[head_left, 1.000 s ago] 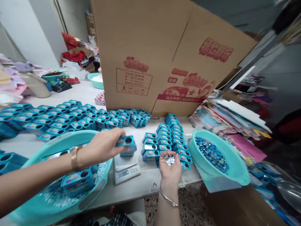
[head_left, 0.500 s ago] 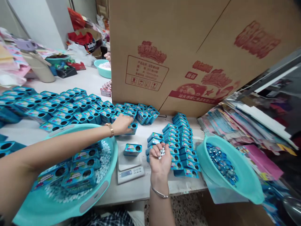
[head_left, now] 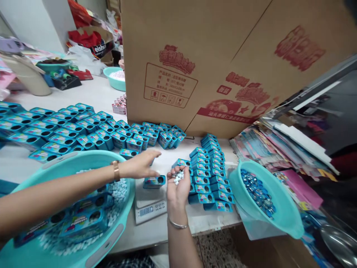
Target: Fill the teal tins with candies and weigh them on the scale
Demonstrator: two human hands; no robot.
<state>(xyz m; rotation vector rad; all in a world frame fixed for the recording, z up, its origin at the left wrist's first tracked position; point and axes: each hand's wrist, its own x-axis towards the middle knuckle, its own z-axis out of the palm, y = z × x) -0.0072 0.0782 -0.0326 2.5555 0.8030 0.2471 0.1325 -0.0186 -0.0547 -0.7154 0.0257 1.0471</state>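
A blue box (head_left: 152, 182) sits on the scale (head_left: 152, 208), towards its far side. The left grip (head_left: 139, 165) is released, fingers spread, its thumb above the box; whether the two touch cannot be told from this angle. A brush of that thumb could shift the box or press on it, falsifying the reading. The right grip (head_left: 178, 190), palm up at the right of the scale, loosely cups white pellets (head_left: 178, 178); because the fingers form only a shallow hollow, a tilt might spill some onto the scale or the counter (head_left: 150, 233). Farther right of the scale, stacked boxes (head_left: 202, 175) stand near this grip, and a sideways swing could topple the nearest. Just left of the scale, a turquoise tub (head_left: 118, 229) lies beneath the left forearm (head_left: 69, 188); if shoved, it could jostle the scale.
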